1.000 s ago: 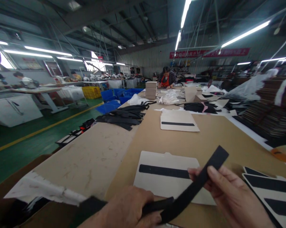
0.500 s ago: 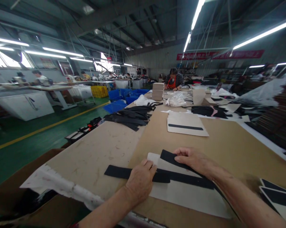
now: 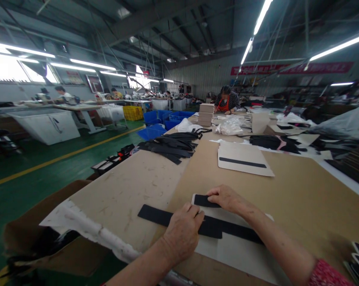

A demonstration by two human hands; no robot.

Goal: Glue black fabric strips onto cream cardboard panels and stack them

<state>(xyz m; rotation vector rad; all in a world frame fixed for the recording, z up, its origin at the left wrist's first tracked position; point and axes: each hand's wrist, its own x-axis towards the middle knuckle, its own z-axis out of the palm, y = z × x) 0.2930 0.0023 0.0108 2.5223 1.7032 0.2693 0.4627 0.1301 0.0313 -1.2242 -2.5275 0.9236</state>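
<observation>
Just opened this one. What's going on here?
At a table, a person's right hand holds the end of a black strip at the far left corner of a pale board. A dark band already lies across the board. The left hand is over a second strip, which juts past the board's left edge.

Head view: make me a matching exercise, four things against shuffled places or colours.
1. Left hand
2. Right hand
3. Heap of strips
4. Crate

A. Yellow
B. On the lower black strip, which extends past the near board's left edge
C. On the table, left of the far board
D. At the upper black strip, by the near board's far edge

Pairs: 1-B; 2-D; 3-C; 4-A
</observation>
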